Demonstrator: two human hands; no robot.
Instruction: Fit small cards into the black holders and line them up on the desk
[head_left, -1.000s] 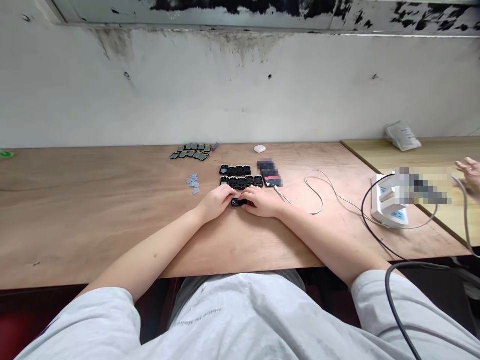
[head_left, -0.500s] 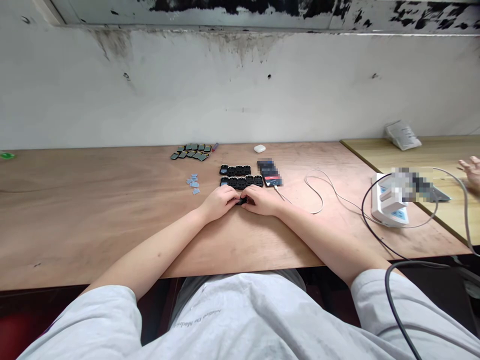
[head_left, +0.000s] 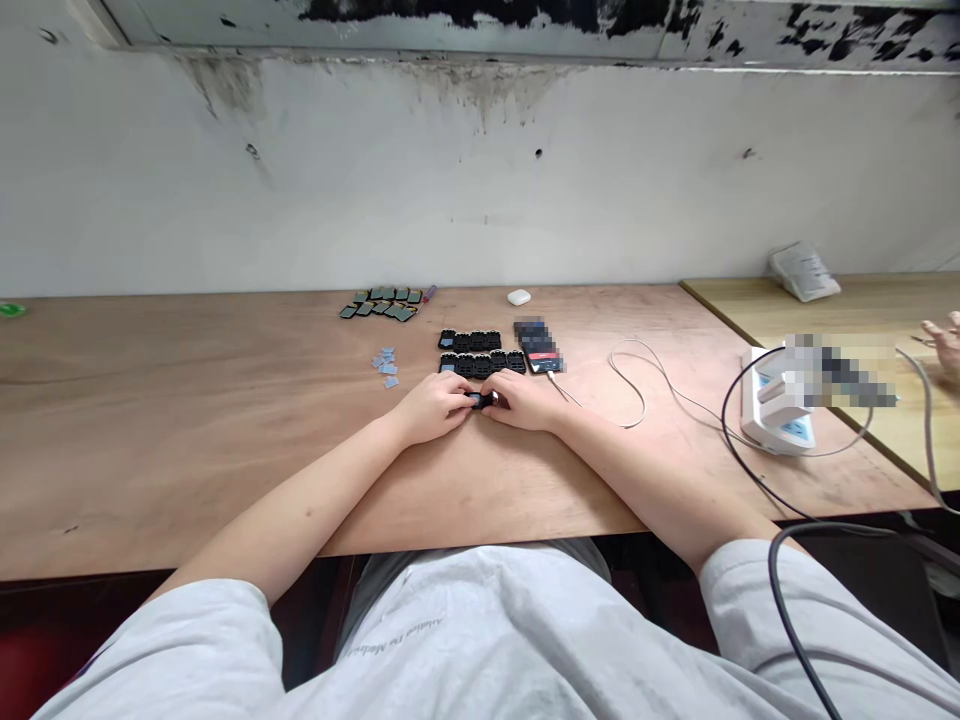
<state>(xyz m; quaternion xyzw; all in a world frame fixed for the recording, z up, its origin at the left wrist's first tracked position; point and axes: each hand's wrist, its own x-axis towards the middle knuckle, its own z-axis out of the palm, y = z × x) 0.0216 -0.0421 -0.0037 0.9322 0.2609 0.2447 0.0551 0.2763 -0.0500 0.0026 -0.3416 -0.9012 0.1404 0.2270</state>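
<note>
The person's bare left forearm (head_left: 319, 497) and right forearm (head_left: 649, 475) slant forward and inward from bent elbows. The left hand (head_left: 429, 408) and right hand (head_left: 526, 402) nearly meet, backs uppermost, knuckles bent. Each hand's fingers curl inward in a pinching grip, the two sets of fingertips facing one another just apart, wrists nearly straight.

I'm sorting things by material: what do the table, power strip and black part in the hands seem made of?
Table: wood, likely plywood; brown grain, dull finish.
Power strip: probably plastic; smooth, white, moulded-looking.
Black part: perhaps plastic, judging by its dark casing; too small and covered to tell its finish.
</note>
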